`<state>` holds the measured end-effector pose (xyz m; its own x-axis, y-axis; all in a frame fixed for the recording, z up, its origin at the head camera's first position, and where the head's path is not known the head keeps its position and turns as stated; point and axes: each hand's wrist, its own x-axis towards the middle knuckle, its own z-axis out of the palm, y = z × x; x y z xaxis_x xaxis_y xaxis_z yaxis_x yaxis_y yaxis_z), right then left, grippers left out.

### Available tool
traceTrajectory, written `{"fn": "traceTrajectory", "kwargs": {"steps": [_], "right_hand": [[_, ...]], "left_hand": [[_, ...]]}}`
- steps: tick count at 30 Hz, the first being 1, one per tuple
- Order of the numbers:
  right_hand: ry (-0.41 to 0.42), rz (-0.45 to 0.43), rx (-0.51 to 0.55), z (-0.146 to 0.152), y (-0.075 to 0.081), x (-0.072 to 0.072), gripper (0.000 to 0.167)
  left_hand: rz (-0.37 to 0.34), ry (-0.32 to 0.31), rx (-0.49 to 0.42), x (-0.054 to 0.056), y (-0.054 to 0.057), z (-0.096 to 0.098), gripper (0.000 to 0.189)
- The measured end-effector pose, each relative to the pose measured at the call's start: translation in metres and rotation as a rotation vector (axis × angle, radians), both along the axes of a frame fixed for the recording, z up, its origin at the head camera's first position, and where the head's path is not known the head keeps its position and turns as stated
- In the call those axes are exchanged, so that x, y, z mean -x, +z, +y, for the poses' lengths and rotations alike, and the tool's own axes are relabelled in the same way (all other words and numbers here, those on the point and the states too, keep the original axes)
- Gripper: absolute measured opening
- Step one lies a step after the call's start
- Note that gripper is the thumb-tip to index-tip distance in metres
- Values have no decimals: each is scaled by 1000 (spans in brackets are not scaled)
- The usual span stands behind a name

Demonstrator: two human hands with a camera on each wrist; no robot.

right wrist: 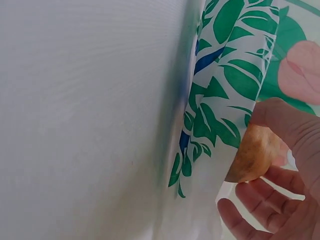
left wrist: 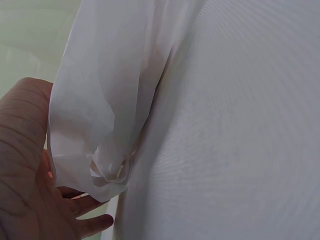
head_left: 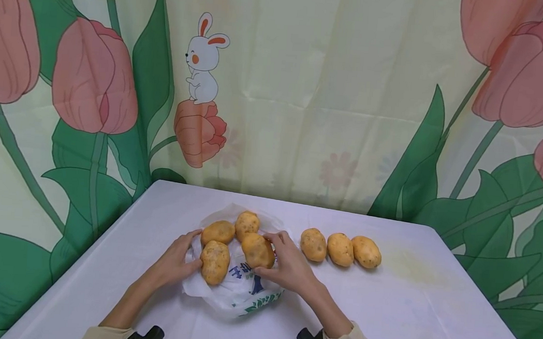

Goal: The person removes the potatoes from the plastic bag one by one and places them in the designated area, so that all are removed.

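A white plastic bag with green and blue print lies spread on the table, with potatoes on it. My right hand holds the right-hand potato between thumb and fingers. In the right wrist view, this potato shows partly behind the bag's printed edge. My left hand is at the bag's left side, fingers spread. Its thumb is right at the lower-left potato, its fingertips near the upper-left potato. In the left wrist view, the bag's edge hides part of the left hand.
Another potato sits at the back of the bag. Right of the bag, three potatoes stand in a row: one nearest, a middle one and an outer one. A tulip-printed curtain hangs behind the white table.
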<state>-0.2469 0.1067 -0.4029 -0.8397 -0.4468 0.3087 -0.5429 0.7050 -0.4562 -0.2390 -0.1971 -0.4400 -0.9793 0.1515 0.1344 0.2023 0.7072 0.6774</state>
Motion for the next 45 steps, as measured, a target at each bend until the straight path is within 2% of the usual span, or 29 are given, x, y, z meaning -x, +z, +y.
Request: {"fn": "traceTrajectory", "kwargs": {"steps": [12, 24, 45], "right_hand": [[-61, -45, 34, 13, 8, -15, 73], [-144, -48, 92, 27, 10, -27, 73], [-248, -56, 132, 54, 12, -40, 69]], "left_hand": [[-12, 7, 1, -1, -1, 1, 78], [-38, 18, -3, -3, 2, 3, 78], [-30, 12, 0, -2, 2, 3, 78]]}}
